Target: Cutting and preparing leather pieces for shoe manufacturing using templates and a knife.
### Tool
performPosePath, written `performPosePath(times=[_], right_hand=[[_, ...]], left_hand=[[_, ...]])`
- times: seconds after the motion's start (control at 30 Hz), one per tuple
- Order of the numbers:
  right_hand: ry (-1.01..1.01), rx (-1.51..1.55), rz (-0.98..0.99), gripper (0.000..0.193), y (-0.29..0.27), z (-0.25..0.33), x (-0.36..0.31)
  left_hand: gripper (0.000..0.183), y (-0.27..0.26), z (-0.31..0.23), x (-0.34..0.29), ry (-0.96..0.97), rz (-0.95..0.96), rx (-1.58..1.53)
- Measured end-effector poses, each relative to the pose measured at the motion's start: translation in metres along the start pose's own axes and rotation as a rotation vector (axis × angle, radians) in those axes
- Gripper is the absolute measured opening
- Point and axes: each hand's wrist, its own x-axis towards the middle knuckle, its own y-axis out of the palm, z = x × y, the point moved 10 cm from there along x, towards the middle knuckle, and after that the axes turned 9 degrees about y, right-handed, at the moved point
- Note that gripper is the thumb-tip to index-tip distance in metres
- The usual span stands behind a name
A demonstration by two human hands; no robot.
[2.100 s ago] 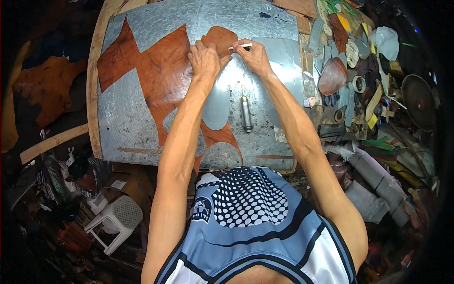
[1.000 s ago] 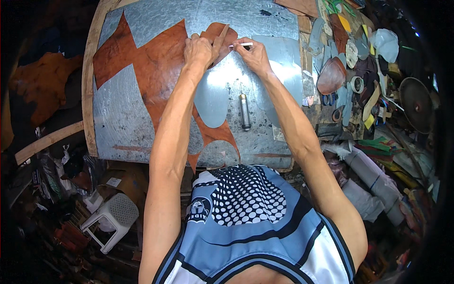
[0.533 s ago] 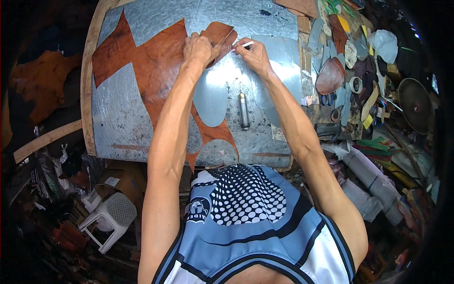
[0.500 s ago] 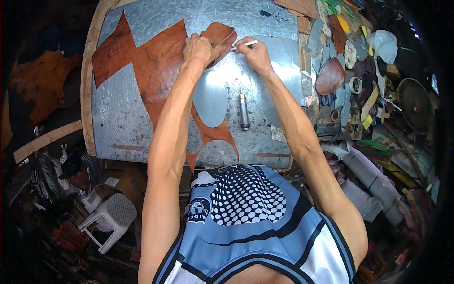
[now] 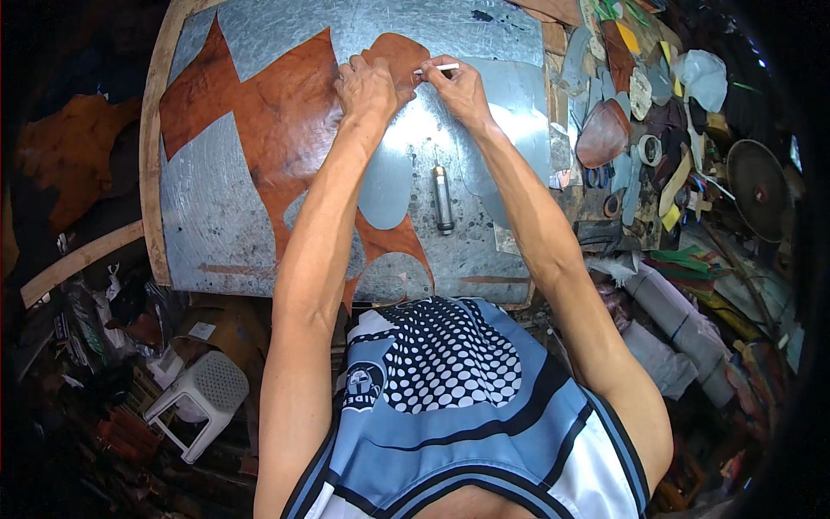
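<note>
My left hand (image 5: 367, 93) rests on the lower left part of a rounded brown leather piece (image 5: 398, 52), its fingers bent and holding the piece against the table. Between the thumb and fingers of my right hand (image 5: 460, 93) is a slim white pen (image 5: 447, 67), its tip at the right edge of that piece. To the left spreads a large cut brown hide (image 5: 290, 95), with cut-out curves near the table's front. Below my left hand lies a grey rounded flat piece (image 5: 385, 195). A dark metal cylinder (image 5: 443, 201) sits between my forearms.
The metal-topped table (image 5: 203, 208) has a wooden rim on its left. Scraps, a tape roll (image 5: 650, 150) and a reddish-brown oval piece (image 5: 603, 134) crowd the right side. A round fan-like disc (image 5: 759, 192) stands beyond. A white stool (image 5: 207, 394) is at lower left.
The rounded leather piece, whose right edge was bent up, now looks flatter. My right hand and the pen have shifted slightly up and left along its edge.
</note>
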Motion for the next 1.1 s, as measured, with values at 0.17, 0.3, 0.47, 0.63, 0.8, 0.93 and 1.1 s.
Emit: performPosePath(times=[0.17,0.3,0.47,0.63,0.8,0.93,1.1], right_hand=[[0.015,-0.097,0.024,0.024,0.000,-0.010,0.003],[-0.047,0.225,0.004,0.023,-0.007,-0.004,0.005],[-0.057,0.094,-0.020,0.021,-0.001,0.006,-0.004],[0.007,0.165,0.073,0.024,-0.004,-0.003,0.005],[-0.029,0.062,0.027,0.021,0.002,0.003,0.002],[0.073,-0.171,0.076,0.026,0.005,0.009,-0.005],[-0.019,0.315,-0.008,0.027,-0.048,0.016,0.002]], left_hand=[[0.067,0.001,0.001,0.000,-0.012,0.024,0.005],[0.066,0.002,0.002,0.001,-0.022,0.022,0.020],[0.067,-0.003,0.000,0.000,-0.023,0.022,-0.004],[0.068,0.001,0.000,0.001,-0.014,0.044,0.009],[0.069,0.002,0.001,0.003,-0.028,0.059,0.002],[0.070,-0.001,0.003,0.001,-0.026,0.059,0.007],[0.065,-0.002,-0.006,0.006,-0.026,0.112,-0.056]])
